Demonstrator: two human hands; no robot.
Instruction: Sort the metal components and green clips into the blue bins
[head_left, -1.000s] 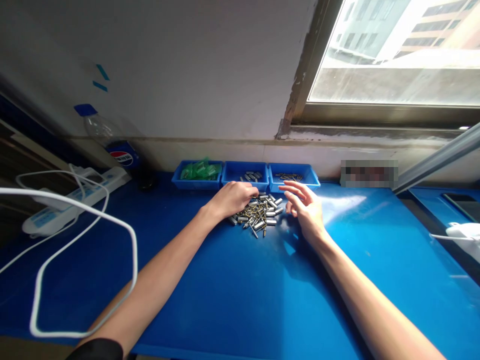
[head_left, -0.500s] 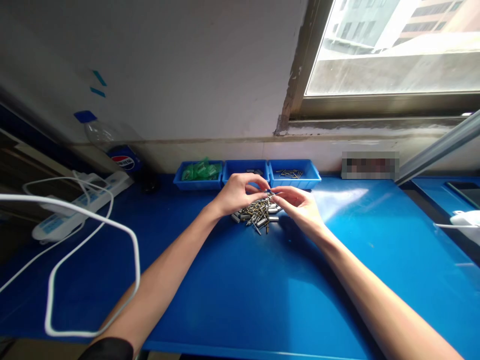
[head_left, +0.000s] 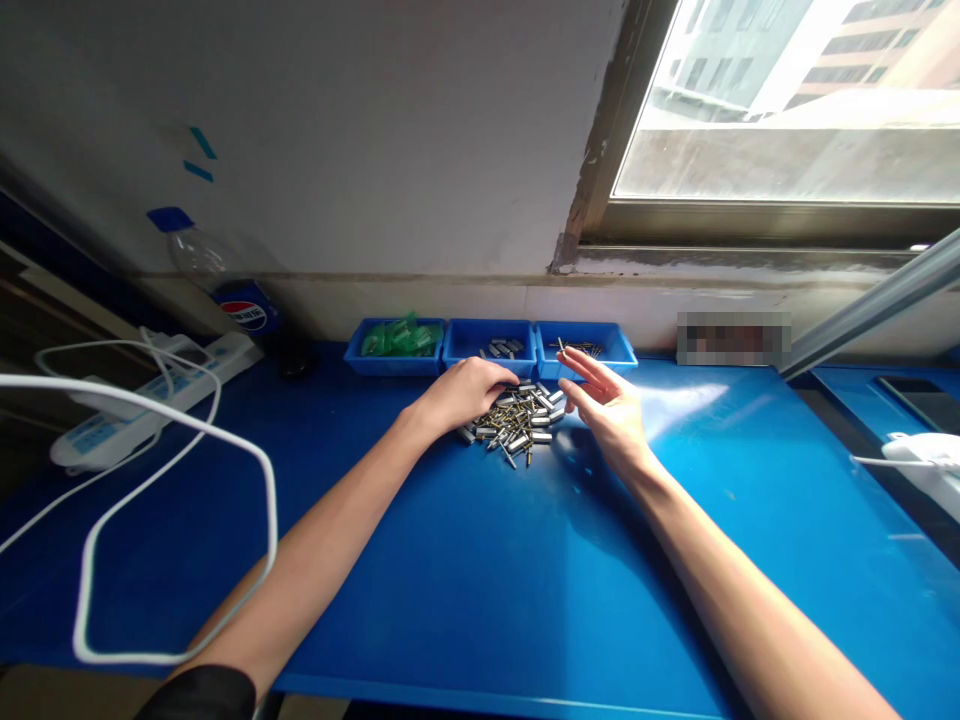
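Left hand (head_left: 463,392): arm stretched forward, palm down, fingers curled over the near-left edge of the pile of small metal parts (head_left: 519,422). Whether the grip has closed on a part cannot be told; the fingertips are hidden against the pile.
Right hand (head_left: 609,408): arm stretched forward, palm turned inward and up, fingers spread loosely. A thin pin (head_left: 561,347) stands out at its fingertips, pinched at thumb and forefinger as far as can be seen.
Pile of small metal parts: lies on the counter (head_left: 480,580) between the two hands, touching the left, just beside the right.
Bins: three blue bins just beyond the hands, against the wall. The left bin (head_left: 394,348) holds green pieces, the middle bin (head_left: 490,346) a few metal parts, the right bin (head_left: 592,343) thin pins.
Counter: blue, glossy.
Far left of the left hand: white power strip (head_left: 142,398), looped white cable (head_left: 172,520), plastic bottle (head_left: 225,285).
Room: grey wall ahead; window (head_left: 795,110) above the right hand.
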